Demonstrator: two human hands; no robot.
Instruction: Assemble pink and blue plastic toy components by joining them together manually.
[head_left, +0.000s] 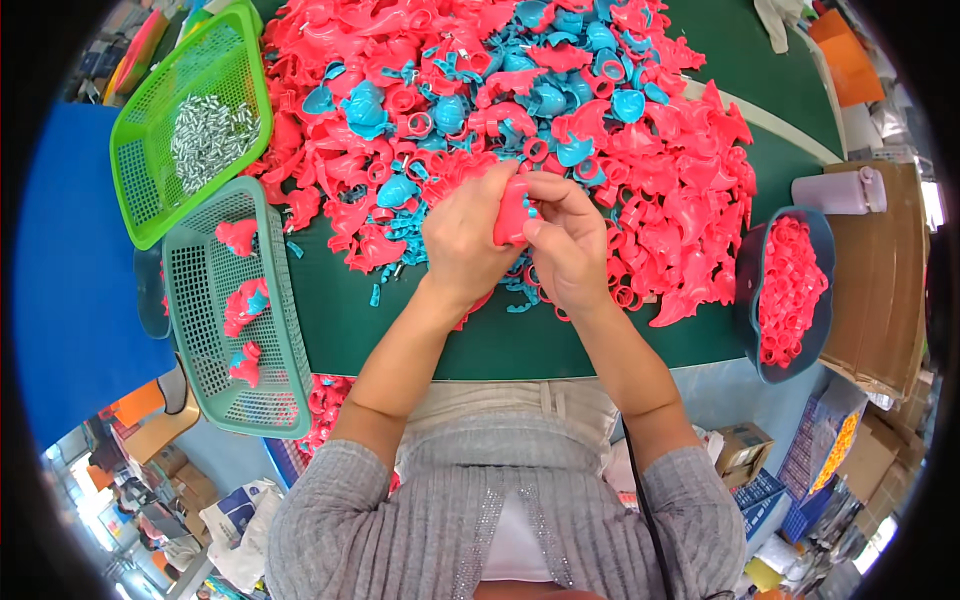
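Above the near edge of the green table, my two hands meet around a pink plastic toy part (512, 212) with small blue bits along its right side. My left hand (462, 240) wraps its left side, thumb on top. My right hand (570, 240) pinches the right side between thumb and fingers, close to the blue bits. Just beyond my hands lies a large heap of pink plastic parts (690, 200), with blue shell-like parts (548, 100) mixed in. Small blue pieces (405, 228) are scattered left of my hands.
At left, a bright green basket (130, 190) holds small metal pins (210, 140). Nearer, a grey-green basket (200, 350) holds several pink-and-blue pieces. A dark tub (750, 290) of pink rings (792, 290) stands at right, beside a cardboard box (875, 280) and a pale pink bottle (840, 192).
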